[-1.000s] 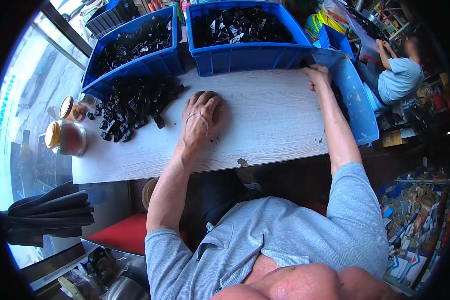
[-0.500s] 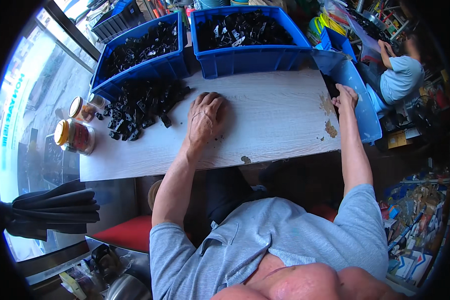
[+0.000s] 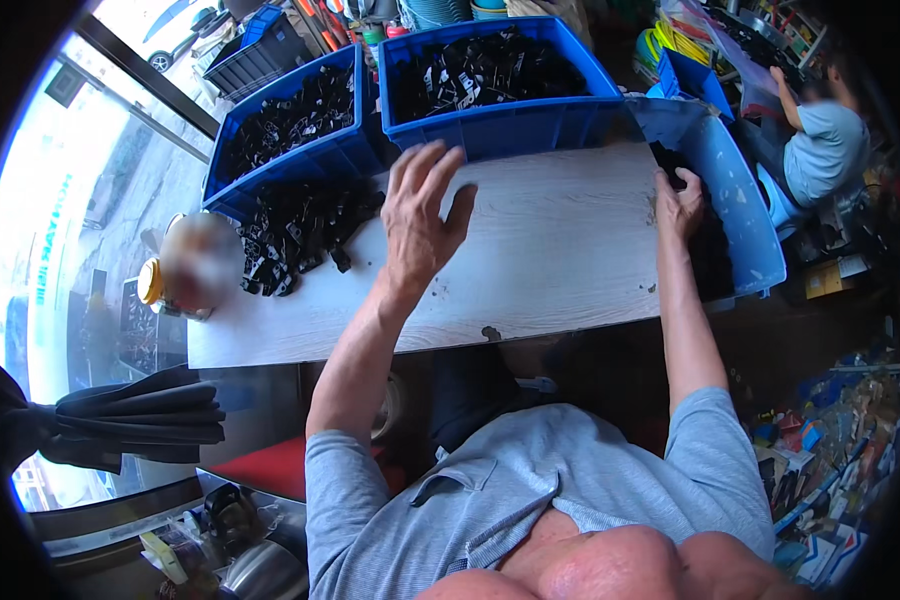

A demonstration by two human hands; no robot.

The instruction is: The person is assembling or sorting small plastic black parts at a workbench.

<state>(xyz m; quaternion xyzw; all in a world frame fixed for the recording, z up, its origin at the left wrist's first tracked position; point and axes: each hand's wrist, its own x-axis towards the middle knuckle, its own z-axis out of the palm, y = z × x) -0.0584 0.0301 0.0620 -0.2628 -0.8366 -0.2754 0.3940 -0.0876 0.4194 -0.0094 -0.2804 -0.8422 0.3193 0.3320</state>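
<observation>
One uncurled left hand (image 3: 422,215) over wood-grained tabletop (image 3: 545,230), right hand (image 3: 678,207) (grip unclear) by white-flecked blue bin (image 3: 745,215)

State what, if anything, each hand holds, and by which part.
Left hand: nothing visibly held. Right hand: at the black parts in the light-blue bin; whether it grips one, and where, cannot be told.

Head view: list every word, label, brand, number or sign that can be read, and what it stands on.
Window: pale-blue lettering, turned sideways, on or beyond the pane; I don't copy its wording.
Black parts: pale marks, too small to read.
Pale blue bin: whitish specks, no lettering visible.
Yellow-lidded jar: too blurred to read.
Packages, lower right: print too small to read.
</observation>
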